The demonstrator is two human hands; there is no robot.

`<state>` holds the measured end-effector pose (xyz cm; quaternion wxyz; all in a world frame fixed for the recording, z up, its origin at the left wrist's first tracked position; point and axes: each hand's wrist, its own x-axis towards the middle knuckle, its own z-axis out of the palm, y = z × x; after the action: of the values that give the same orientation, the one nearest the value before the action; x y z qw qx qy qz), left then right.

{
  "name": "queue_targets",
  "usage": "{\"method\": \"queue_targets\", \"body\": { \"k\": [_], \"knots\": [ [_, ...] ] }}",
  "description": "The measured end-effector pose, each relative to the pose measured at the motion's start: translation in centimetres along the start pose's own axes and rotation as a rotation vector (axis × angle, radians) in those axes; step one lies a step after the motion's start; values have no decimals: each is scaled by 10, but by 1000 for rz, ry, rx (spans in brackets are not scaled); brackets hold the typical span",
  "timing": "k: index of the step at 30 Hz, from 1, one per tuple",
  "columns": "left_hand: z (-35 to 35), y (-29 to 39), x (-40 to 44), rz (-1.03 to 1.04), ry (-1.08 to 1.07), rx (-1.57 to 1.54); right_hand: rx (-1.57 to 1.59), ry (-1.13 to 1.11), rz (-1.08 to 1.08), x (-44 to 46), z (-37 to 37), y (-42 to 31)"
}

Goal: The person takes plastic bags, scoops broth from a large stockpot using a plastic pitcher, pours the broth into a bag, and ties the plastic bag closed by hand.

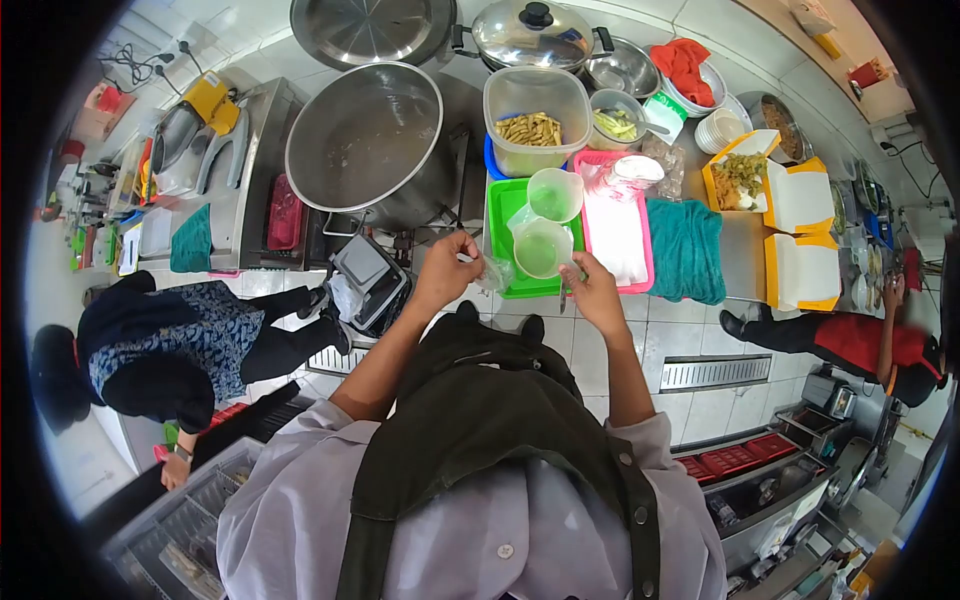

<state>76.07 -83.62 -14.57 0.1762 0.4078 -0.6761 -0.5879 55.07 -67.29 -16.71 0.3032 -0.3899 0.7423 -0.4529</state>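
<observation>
My left hand (450, 272) is closed in a pinch on a clear plastic bag (494, 273), which hangs by the green tray (530, 286). My right hand (594, 291) is closed at the near-right side of a translucent plastic cup (541, 249), its fingers on what looks like the cup's handle. A thin metal strip shows just below those fingers; what it is I cannot make out. Another translucent cup (554, 194) sits behind the first, over the tray. A pink tray (648, 262) lined with white stands right of it.
A large steel pot (428, 165) of liquid stands at the left. Behind the trays is a tub (540, 88) with brownish-yellow pieces. A teal towel (686, 250) and open yellow food boxes (801, 270) lie rightward. One person (180, 340) is at left, another (860, 345) at right.
</observation>
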Motion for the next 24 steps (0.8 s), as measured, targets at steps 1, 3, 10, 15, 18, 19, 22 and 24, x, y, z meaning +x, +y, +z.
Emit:
{"method": "queue_targets", "body": {
  "k": [1, 3, 10, 15, 18, 19, 22, 24],
  "knots": [
    [0, 0, 1, -1, 8, 4, 5, -6, -5, 3, -5, 7],
    [0, -2, 4, -11, -28, 9, 3, -205, 125, 9, -10, 16],
    [6, 18, -2, -25, 8, 210, 60, -151, -16, 12, -25, 4],
    [22, 18, 0, 72, -16, 192, -62, -137, -9, 10, -59, -31],
    [35, 31, 0, 81, -61, 156, -257, -158, -50, 11, -78, -73],
    [38, 32, 2, 86, -67, 150, -364, -164, -109, 12, -82, -80],
    [47, 36, 5, 120, -100, 168, -540, -173, -221, 16, -90, -91],
    [52, 38, 6, 110, -144, 187, -606, -180, -227, 18, -93, -98]
  ]
}}
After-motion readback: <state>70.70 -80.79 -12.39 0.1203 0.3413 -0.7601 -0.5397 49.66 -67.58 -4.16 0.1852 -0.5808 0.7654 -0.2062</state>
